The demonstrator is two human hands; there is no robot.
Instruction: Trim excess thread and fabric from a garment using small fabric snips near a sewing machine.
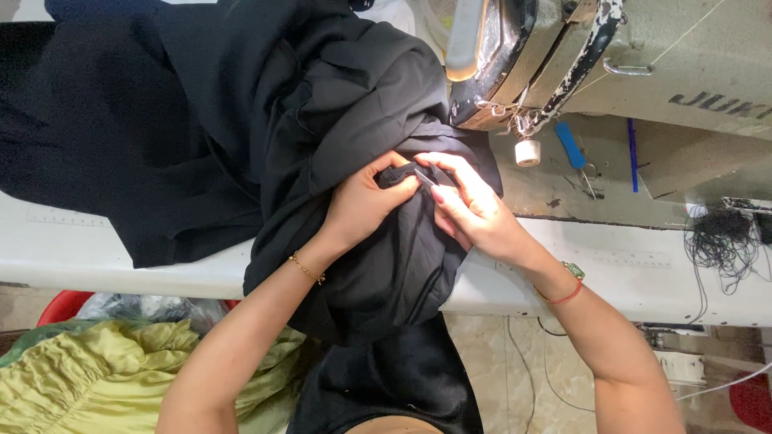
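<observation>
A large heap of black fabric (241, 120) covers the left half of the white sewing table (627, 265) and hangs over its front edge. My left hand (366, 205) pinches a fold of that fabric near the machine. My right hand (466, 205) meets it from the right, fingertips pressed on the same fold, with a small dark metal tool (426, 177) between thumb and finger. Both hands sit just in front of the sewing machine head (523, 64). A thin gold chain is on my left wrist; a red band is on my right.
The grey sewing machine body (691, 72) fills the upper right. A white bobbin (527, 153) and a blue-handled tool (571, 145) lie on its bed. Tangled black thread (724, 241) lies at the right edge. Yellow-green cloth (88, 370) is piled on the floor at lower left.
</observation>
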